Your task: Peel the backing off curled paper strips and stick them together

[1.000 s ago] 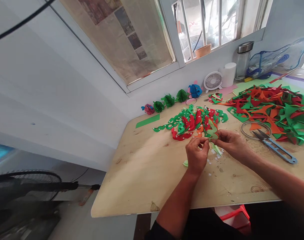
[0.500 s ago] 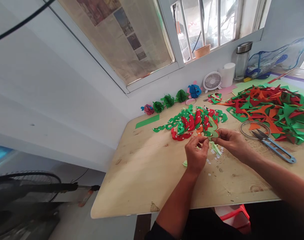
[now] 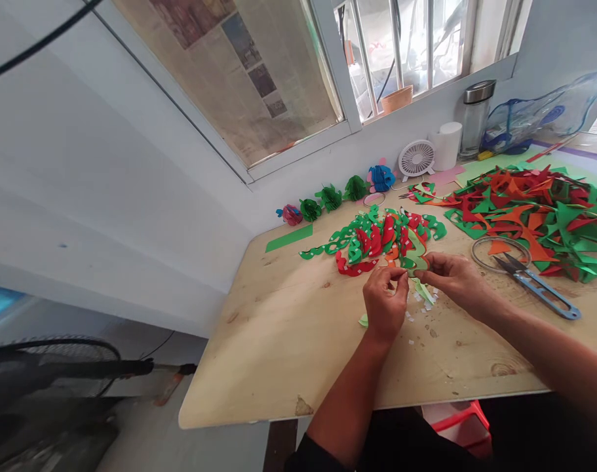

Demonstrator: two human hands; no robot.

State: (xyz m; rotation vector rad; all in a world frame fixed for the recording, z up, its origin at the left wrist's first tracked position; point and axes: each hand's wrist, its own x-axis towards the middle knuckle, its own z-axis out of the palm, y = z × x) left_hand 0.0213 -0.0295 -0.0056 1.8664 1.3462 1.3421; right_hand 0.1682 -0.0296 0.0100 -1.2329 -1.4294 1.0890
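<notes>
A light green wavy paper piece [image 3: 416, 250] with an orange edge stands between my two hands. My right hand [image 3: 448, 275] pinches its lower right part. Thumb and forefinger of my left hand [image 3: 387, 296] are pressed together at its lower left end; whatever lies between those fingertips is too small to make out. Right behind my hands are red and green cut paper strips [image 3: 375, 237] dotted with white squares. Small white bits [image 3: 428, 305] and a pale green scrap [image 3: 421, 290] lie on the wooden table [image 3: 273, 341] just below my fingers.
Blue thread snips [image 3: 544, 292] and a metal ring [image 3: 475, 254] lie to the right, before a large heap of paper scraps [image 3: 529, 210]. Along the wall stand green paper balls [image 3: 331, 198], a small white fan [image 3: 417, 159] and a glass jar [image 3: 476, 121].
</notes>
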